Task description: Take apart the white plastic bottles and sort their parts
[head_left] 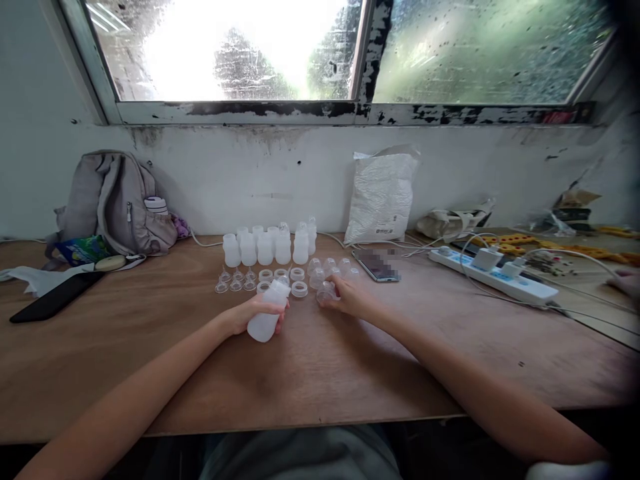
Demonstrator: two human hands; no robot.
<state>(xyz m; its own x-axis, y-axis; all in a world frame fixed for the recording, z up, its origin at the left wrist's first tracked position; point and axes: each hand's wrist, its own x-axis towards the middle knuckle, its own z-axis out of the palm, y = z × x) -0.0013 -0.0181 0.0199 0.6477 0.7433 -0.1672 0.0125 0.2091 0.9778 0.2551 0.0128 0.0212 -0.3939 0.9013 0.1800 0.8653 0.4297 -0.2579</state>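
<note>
My left hand (255, 313) is wrapped round a frosted white baby bottle (264, 323), tilted with its top to the upper right and a white collar ring at the neck. To its right, my right hand (344, 297) grips a clear dome cap (327, 292) at the front of a cluster of clear caps (330, 267). Clear teats (237, 279) lie in short rows left of several white collar rings (299, 289). Behind these stand rows of frosted bottles (265, 248); a few at the right carry clear tops.
A phone (377, 265) lies right of the caps, before a white plastic bag (383, 197). Farther right are a power strip (493, 277) with cables and another person's hand (626, 283). A backpack (113, 200) and a black flat object (55, 298) are at the left.
</note>
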